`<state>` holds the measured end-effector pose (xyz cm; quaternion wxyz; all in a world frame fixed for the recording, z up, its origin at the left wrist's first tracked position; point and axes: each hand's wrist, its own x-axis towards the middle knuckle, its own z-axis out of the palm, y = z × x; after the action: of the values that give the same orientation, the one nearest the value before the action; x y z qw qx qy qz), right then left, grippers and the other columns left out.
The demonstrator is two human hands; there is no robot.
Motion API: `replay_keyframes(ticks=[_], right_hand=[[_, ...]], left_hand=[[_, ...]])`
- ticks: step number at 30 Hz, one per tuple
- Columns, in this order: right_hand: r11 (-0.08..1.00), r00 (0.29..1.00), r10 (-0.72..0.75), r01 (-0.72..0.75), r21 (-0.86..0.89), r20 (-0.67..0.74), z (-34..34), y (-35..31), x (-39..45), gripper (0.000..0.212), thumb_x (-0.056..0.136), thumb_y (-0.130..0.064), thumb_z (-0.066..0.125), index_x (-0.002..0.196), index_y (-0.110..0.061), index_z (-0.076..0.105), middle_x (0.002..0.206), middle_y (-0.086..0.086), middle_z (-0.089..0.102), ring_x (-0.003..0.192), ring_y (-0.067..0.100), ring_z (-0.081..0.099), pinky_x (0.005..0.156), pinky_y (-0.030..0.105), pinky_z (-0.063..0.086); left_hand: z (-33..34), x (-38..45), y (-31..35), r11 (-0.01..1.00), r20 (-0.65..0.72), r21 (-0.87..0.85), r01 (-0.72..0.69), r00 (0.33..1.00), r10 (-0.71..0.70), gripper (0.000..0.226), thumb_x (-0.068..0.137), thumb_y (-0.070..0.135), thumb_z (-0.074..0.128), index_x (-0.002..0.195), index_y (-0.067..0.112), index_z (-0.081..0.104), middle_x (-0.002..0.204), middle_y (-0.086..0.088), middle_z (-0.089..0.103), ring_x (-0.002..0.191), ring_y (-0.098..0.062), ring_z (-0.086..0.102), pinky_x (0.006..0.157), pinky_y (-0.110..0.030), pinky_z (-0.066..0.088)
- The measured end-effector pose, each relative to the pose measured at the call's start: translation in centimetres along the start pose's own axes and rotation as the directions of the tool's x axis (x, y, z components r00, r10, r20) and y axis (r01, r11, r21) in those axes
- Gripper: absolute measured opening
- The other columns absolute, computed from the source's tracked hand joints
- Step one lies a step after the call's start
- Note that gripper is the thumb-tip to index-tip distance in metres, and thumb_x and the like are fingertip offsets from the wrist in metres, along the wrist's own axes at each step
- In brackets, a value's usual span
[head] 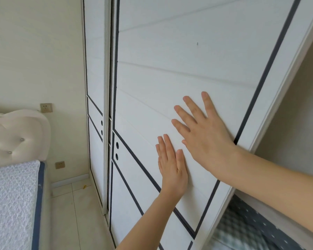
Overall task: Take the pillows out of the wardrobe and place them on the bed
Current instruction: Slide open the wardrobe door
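Observation:
A white sliding wardrobe door [170, 73] with dark trim lines fills the middle of the view. My left hand [172, 166] lies flat on its panel, fingers together and pointing up. My right hand [204, 134] presses flat on the same panel just above and to the right, fingers spread. Past the door's right edge the wardrobe [296, 109] stands open, and dark blue dotted and checked fabric [257, 230] shows on a shelf at the lower right; whether it is a pillow I cannot tell. The bed [9, 204] with a white quilted cover sits at the lower left.
A padded cream headboard [18, 136] stands against the far wall with two wall sockets [46, 107] beside it. A second sliding door [95, 87] sits behind the first on the left. A strip of pale tiled floor [76, 213] runs between bed and wardrobe.

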<state>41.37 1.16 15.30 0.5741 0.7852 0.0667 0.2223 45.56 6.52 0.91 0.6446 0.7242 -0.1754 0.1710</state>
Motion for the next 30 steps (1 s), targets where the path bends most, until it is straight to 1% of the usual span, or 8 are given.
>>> replay_keyframes(ticks=[3, 7, 13, 15, 20, 25, 30], right_hand=[[1.0, 1.0, -0.02, 0.02, -0.007, 0.015, 0.1, -0.8, 2.6, 0.071, 0.096, -0.055, 0.014, 0.151, -0.017, -0.008, 0.159, 0.017, -0.017, 0.14, 0.049, -0.022, 0.097, 0.074, -0.023], [0.999, 0.999, -0.04, 0.04, -0.009, 0.027, 0.3, -1.6, 5.9, 0.071, 0.096, -0.056, 0.013, 0.151, -0.017, -0.01, 0.158, 0.017, -0.021, 0.138, 0.051, -0.025, 0.095, 0.073, -0.025], [0.999, 0.999, -0.032, 0.033, -0.036, 0.031, 0.8, -2.9, 9.8, 0.067, 0.096, -0.052, 0.006, 0.15, -0.017, -0.014, 0.157, 0.017, -0.023, 0.137, 0.051, -0.026, 0.096, 0.074, -0.025], [0.999, 0.999, -0.031, 0.032, -0.038, 0.031, 1.0, -3.3, 11.0, 0.067, 0.096, -0.052, 0.006, 0.149, -0.017, -0.014, 0.157, 0.017, -0.023, 0.137, 0.051, -0.026, 0.096, 0.074, -0.025], [0.999, 0.999, -0.025, 0.027, -0.036, 0.03, 1.1, -3.9, 13.4, 0.067, 0.096, -0.053, 0.007, 0.15, -0.017, -0.013, 0.158, 0.017, -0.022, 0.138, 0.049, -0.025, 0.094, 0.073, -0.026], [0.999, 0.999, -0.014, 0.015, -0.037, 0.035, 1.3, -4.3, 14.8, 0.068, 0.095, -0.053, 0.006, 0.15, -0.018, -0.013, 0.158, 0.017, -0.022, 0.138, 0.049, -0.025, 0.094, 0.073, -0.027], [1.0, 0.998, -0.005, 0.005, 0.008, 0.055, 1.2, -4.3, 14.9, 0.068, 0.095, -0.054, 0.007, 0.151, -0.019, -0.012, 0.158, 0.017, -0.021, 0.137, 0.05, -0.025, 0.094, 0.073, -0.027]], left_hand=[[-0.7, 2.3, -1.3, 1.0, -0.025, 0.004, 0.007, 1.0, -0.007, 0.063, 0.098, 0.047, 0.011, 0.155, 0.028, -0.009, 0.162, 0.016, -0.019, 0.144, 0.003, -0.025, 0.11, -0.012, -0.015], [-1.7, 5.1, -2.9, 1.0, -0.04, 0.005, 0.007, 0.999, -0.007, 0.063, 0.099, 0.045, 0.011, 0.156, 0.025, -0.007, 0.163, 0.013, -0.016, 0.145, 0.002, -0.022, 0.112, -0.014, -0.014], [-3.0, 8.2, -5.3, 1.0, -0.047, -0.021, -0.003, 0.999, 0.002, 0.06, 0.1, 0.047, 0.014, 0.154, 0.031, -0.007, 0.162, 0.018, -0.016, 0.144, 0.005, -0.022, 0.114, -0.018, -0.012], [-3.3, 9.2, -6.0, 0.999, -0.057, -0.036, -0.003, 0.998, 0.001, 0.058, 0.101, 0.047, 0.014, 0.153, 0.035, -0.008, 0.161, 0.02, -0.016, 0.144, 0.006, -0.021, 0.115, -0.02, -0.011], [-4.0, 11.3, -7.6, 0.998, -0.097, -0.059, -0.011, 0.995, 0.005, 0.055, 0.102, 0.044, 0.017, 0.152, 0.036, -0.003, 0.161, 0.022, -0.01, 0.146, 0.005, -0.017, 0.117, -0.022, -0.008], [-4.4, 12.5, -8.5, 0.998, -0.109, -0.063, -0.027, 0.994, 0.02, 0.055, 0.102, 0.044, 0.017, 0.153, 0.037, -0.001, 0.161, 0.022, -0.009, 0.147, 0.004, -0.015, 0.117, -0.022, -0.007], [-4.6, 12.6, -9.2, 0.995, -0.11, -0.092, -0.043, 0.993, 0.032, 0.053, 0.1, 0.045, 0.017, 0.152, 0.04, 0.003, 0.162, 0.022, -0.004, 0.148, 0.003, -0.011, 0.117, -0.023, -0.004]])
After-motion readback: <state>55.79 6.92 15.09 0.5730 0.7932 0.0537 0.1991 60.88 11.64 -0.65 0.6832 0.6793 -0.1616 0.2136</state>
